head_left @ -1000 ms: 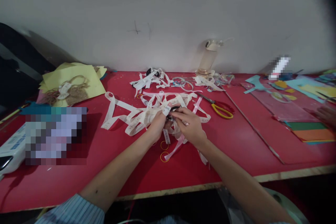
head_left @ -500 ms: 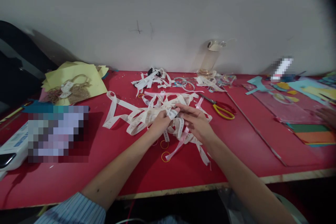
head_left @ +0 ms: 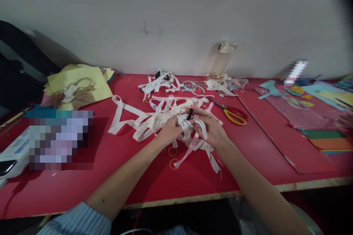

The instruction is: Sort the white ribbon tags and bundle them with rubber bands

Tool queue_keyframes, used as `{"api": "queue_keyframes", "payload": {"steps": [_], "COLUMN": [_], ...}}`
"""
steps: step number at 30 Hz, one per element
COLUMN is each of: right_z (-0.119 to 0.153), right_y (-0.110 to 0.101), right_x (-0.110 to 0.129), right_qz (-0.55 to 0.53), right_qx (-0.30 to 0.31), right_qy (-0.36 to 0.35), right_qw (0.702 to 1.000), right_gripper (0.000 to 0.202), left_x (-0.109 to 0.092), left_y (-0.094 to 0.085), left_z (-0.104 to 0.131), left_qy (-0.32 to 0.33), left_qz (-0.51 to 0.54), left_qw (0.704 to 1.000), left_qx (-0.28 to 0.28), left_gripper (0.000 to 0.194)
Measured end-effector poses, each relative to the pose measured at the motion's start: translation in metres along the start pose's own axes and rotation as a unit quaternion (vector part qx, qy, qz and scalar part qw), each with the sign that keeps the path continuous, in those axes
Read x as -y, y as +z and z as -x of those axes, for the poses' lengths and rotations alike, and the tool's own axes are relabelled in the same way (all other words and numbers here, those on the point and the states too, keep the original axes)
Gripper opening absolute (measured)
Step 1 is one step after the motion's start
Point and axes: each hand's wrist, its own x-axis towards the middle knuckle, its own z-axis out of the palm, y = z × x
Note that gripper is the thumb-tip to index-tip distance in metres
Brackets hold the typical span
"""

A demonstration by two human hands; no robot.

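In the middle of the head view, my left hand (head_left: pixel 172 127) pinches a white printed ribbon (head_left: pixel 183 121), folded into loops. Close beside it, my right hand (head_left: pixel 211 126) has its fingers closed on the same ribbon, and a printed end curves down over its palm. A small black strip (head_left: pixel 189 114) shows between the hands at the loops; what it is exactly I cannot make out. Beneath both hands spreads a tangled pile of cream printed ribbon (head_left: pixel 145 123). A pink ribbon (head_left: pixel 190 149) trails from it towards two yellow rubber bands (head_left: pixel 174 164).
Scissors (head_left: pixel 234 116) with yellow and red handles lie right of the pile. Behind stand a clear bottle (head_left: pixel 220 64) and white scraps (head_left: pixel 160 83). At left are yellow paper (head_left: pixel 102 86), twine (head_left: pixel 82 97) and a white device (head_left: pixel 13 154). Coloured sheets (head_left: pixel 328 139) and another person's hand (head_left: pixel 346 120) are at right.
The ribbon between my hands has been turned, and the black strip now shows. My right hand has rolled so its palm faces up more, with a ribbon end across it.
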Motion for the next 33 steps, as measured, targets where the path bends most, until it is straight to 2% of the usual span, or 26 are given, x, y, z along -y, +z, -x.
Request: {"api": "queue_keyframes", "payload": {"steps": [5,10,13,16,21,26,29,33], "right_z": [-0.003,-0.001,0.004,0.005,0.002,0.002,0.003,0.002], "right_y": [-0.003,-0.001,0.006,0.012,0.011,0.007,0.005,0.001], "right_x": [-0.001,0.000,0.001,-0.002,-0.012,-0.014,-0.011,-0.007], "right_qz": [-0.005,-0.009,0.019,0.052,0.092,0.155,0.165,0.091], "right_qx": [-0.005,-0.006,-0.003,-0.002,-0.020,-0.010,0.004,0.015], "right_qy": [-0.001,0.009,0.000,-0.027,-0.063,-0.080,-0.054,0.028], "right_qw": [1.000,1.000,1.000,0.998,0.994,0.985,0.985,0.995], "right_gripper": [0.037,0.040,0.043,0.047,0.029,0.024,0.025,0.032], "left_x": [0.004,0.003,0.004,0.006,0.008,0.009,0.010,0.011], "left_y": [0.000,0.000,0.000,0.000,0.000,0.000,-0.001,-0.004], "left_z": [-0.002,-0.004,-0.004,-0.004,-0.005,-0.006,-0.006,-0.006], "left_qy": [-0.003,-0.049,-0.090,-0.102,-0.093,-0.112,-0.118,-0.103], "left_qz": [0.012,0.088,0.143,0.200,0.244,0.244,0.206,0.160], "left_qw": [1.000,0.993,0.982,0.971,0.962,0.958,0.966,0.979], "left_qx": [-0.002,-0.065,-0.082,-0.075,-0.079,-0.095,-0.098,-0.075], "left_gripper": [0.045,0.037,0.028,0.039,0.046,0.045,0.045,0.040]}}
